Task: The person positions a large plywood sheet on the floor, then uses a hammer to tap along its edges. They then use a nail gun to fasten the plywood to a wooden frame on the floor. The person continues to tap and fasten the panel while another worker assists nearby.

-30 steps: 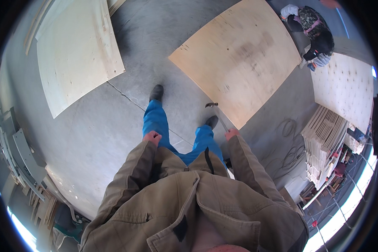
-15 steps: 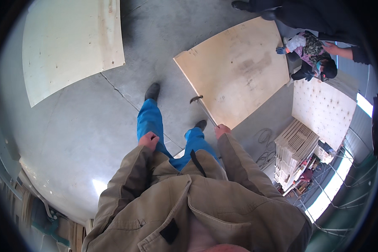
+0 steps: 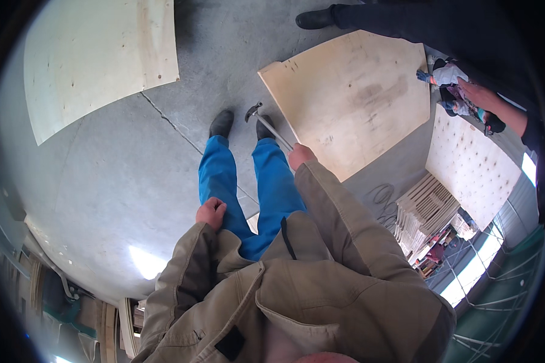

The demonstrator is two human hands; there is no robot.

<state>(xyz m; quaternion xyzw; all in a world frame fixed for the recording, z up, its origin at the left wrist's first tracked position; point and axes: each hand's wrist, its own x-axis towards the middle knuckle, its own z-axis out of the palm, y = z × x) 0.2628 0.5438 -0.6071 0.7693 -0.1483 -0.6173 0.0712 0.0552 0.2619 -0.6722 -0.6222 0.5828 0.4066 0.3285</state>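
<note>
Over cracked grey floor (image 3: 121,175) near a plywood sheet (image 3: 357,97), the right hand (image 3: 301,155) grips a hammer (image 3: 273,129), the left hand (image 3: 212,213) loosely fisted

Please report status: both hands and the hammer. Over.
Right hand gripping hammer. Left hand loosely fisted, nothing visible in it. Co-worker's leg near right plywood sheet's far edge.

From my remote view, I can read no text, label, number or sign; the plywood sheet (image 3: 336,121) nearest the right hand (image 3: 300,156) bears dark smudges, none forming legible letters.
</note>
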